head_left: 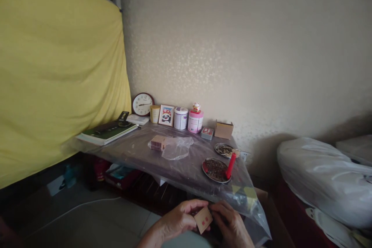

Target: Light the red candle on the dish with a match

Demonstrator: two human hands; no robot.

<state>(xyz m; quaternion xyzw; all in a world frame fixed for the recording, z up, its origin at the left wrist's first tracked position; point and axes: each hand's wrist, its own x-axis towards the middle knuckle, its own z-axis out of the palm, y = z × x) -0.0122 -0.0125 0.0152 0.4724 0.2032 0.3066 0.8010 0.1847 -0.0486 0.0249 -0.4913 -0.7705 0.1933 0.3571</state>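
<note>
Low in the view, in front of the table edge, my left hand (182, 219) grips a small tan matchbox (204, 219) with red print on its face. The fingers and thumb close around its left side. Right beside the box is my right hand (229, 223), fingers bent and drawn together near its upper right edge. Whatever those fingertips pinch is too dark and small to make out. On the table beyond, a red candle (231, 166) stands slightly tilted at the edge of a metal plate (202, 167) holding dark burnt bits.
Behind it, a second plate (216, 150) holds thin sticks. A wrapped stack of small boxes (157, 143) lies mid-table by crumpled clear plastic (178, 149). Along the wall stand a clock (143, 104), tins (181, 119) and an open carton (223, 130). White bags (319, 178) fill the right.
</note>
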